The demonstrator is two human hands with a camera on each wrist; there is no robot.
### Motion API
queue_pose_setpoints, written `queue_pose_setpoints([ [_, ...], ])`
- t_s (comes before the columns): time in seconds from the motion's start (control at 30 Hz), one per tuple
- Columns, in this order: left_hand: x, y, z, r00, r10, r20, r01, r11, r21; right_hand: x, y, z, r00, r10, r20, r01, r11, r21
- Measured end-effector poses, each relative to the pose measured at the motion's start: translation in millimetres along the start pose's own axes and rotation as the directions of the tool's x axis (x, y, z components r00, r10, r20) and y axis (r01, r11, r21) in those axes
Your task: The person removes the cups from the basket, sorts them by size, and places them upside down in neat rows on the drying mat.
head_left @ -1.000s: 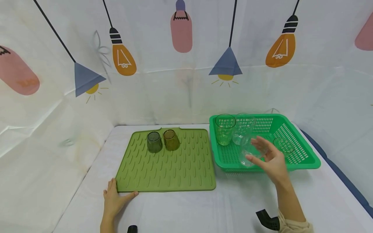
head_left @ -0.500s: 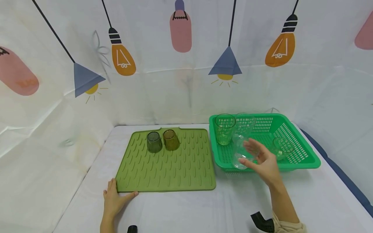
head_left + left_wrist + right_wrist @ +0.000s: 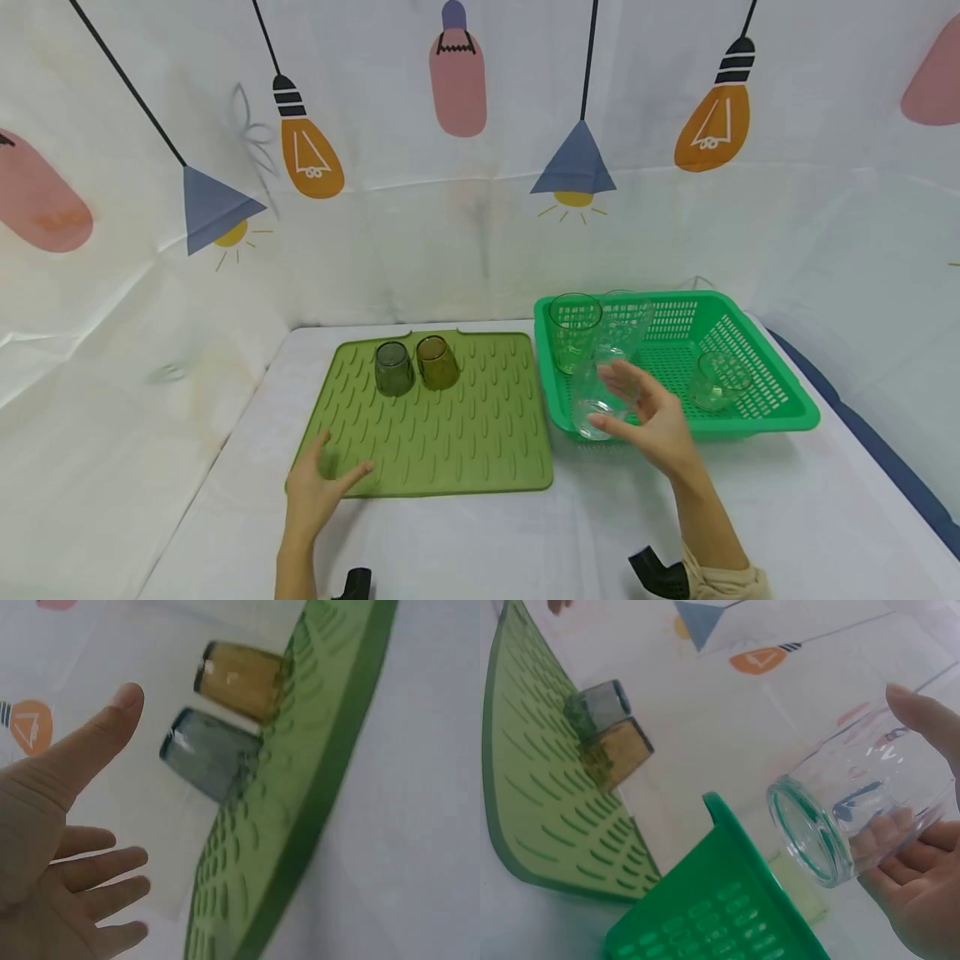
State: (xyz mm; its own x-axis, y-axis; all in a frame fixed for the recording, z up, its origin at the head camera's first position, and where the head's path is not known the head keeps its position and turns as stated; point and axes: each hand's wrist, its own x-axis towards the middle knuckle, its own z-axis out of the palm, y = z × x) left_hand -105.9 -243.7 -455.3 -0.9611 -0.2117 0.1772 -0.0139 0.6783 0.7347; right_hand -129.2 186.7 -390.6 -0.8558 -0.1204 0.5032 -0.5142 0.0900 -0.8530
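Observation:
My right hand (image 3: 654, 421) grips a clear drinking glass (image 3: 591, 408) over the front left edge of the green plastic basket (image 3: 776, 418). In the right wrist view the thumb and fingers wrap the glass (image 3: 855, 799), which is tilted with its thick base toward the basket. My left hand (image 3: 311, 492) hovers, fingers spread and holding nothing, over the front left corner of a green ridged drying mat (image 3: 465, 442). At the mat's back, a grey tinted glass (image 3: 394, 369) and an amber glass (image 3: 438, 363) stand upside down side by side.
Inside the basket are a tall greenish glass (image 3: 574, 333) and a clear glass (image 3: 633, 321) at the back left, plus a short glass (image 3: 718, 385) at the right. A white cloth covers the table (image 3: 480, 542); a printed curtain (image 3: 450, 250) hangs behind.
My right hand has carried the clear glass leftward, toward the basket's front left edge. The left hand has lifted from the mat's corner and shifted slightly right.

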Motion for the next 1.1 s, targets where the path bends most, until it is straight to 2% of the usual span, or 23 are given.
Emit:
queue_pose_setpoints([
  [0.1,4.4,24.3,9.7,0.996,0.088,0.015,-0.086,0.992,-0.093,0.7,-1.3,5.0,1.0,-0.01,0.014,0.01,1.0,-0.016],
  [0.17,7.1,39.5,16.7,0.987,0.158,0.03,-0.151,0.976,-0.158,1.2,-1.6,8.1,1.0,-0.013,0.023,0.014,1.0,-0.025],
  [0.27,10.3,60.8,26.4,0.967,0.247,0.058,-0.226,0.941,-0.252,2.0,-1.4,12.6,0.999,-0.017,0.034,0.018,1.0,-0.02],
  [0.4,14.0,86.4,38.3,0.934,0.34,0.114,-0.273,0.881,-0.387,2.9,-1.7,18.1,0.999,-0.028,0.04,0.029,1.0,-0.004],
  [0.63,19.9,126.7,58.8,0.857,0.471,0.209,-0.27,0.756,-0.597,4.3,-1.7,24.5,0.996,-0.07,0.059,0.069,0.997,0.019],
  [0.73,20.4,139.7,67.3,0.824,0.516,0.235,-0.267,0.718,-0.643,5.1,-2.0,28.4,0.994,-0.08,0.075,0.078,0.997,0.022],
  [0.87,17.7,153.9,76.5,0.785,0.565,0.253,-0.273,0.683,-0.678,5.0,-1.5,34.5,0.993,-0.07,0.099,0.07,0.998,0.012],
  [1.0,14.9,165.7,84.3,0.752,0.6,0.274,-0.274,0.663,-0.697,4.6,-0.1,40.3,0.991,-0.053,0.121,0.05,0.998,0.026],
  [1.1,13.5,173.2,88.2,0.733,0.614,0.294,-0.272,0.66,-0.7,4.7,4.5,43.6,0.987,-0.073,0.14,0.063,0.995,0.073],
])
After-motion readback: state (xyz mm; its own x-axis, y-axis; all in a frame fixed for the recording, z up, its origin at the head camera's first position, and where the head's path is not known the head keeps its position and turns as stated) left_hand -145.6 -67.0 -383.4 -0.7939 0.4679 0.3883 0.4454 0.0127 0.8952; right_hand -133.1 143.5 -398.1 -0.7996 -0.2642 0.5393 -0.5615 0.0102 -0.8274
